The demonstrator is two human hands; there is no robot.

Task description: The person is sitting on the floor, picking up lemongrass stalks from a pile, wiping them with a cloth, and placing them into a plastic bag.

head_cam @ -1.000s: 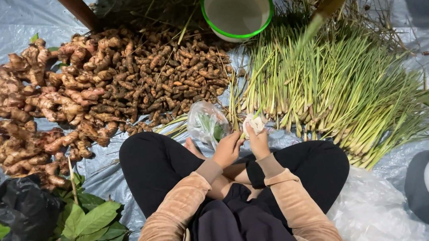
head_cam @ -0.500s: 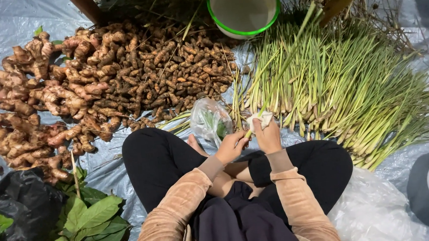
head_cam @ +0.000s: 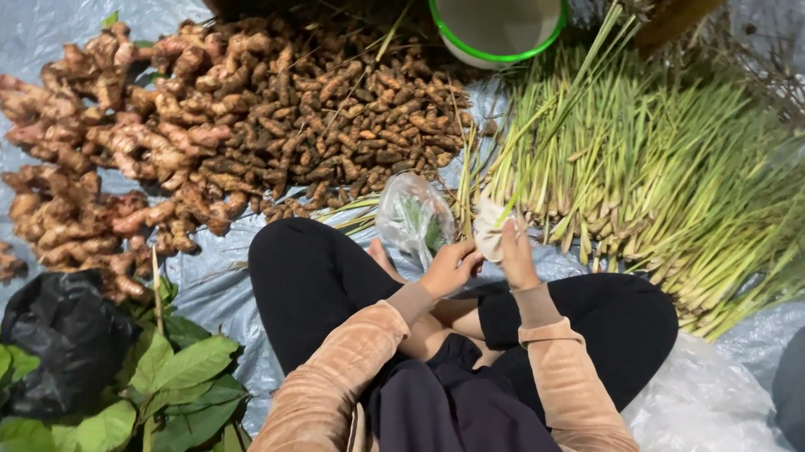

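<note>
The left hand (head_cam: 450, 268) has its fingers curled at the lower edge of a clear plastic bag (head_cam: 413, 218) with green leaves inside; the bag stands just ahead of the crossed legs on the grey plastic sheet (head_cam: 220, 288). The right hand (head_cam: 516, 247) is closed round a small white thing (head_cam: 488, 230) – perhaps a wad of plastic, too blurred to tell – at the base of the lemongrass stalks (head_cam: 660, 173). Ginger and turmeric roots (head_cam: 229, 134) are heaped to the left; a green-rimmed bucket (head_cam: 499, 15) stands beyond; green leaves (head_cam: 179, 379) lie beside a black bag (head_cam: 65, 340).
</note>
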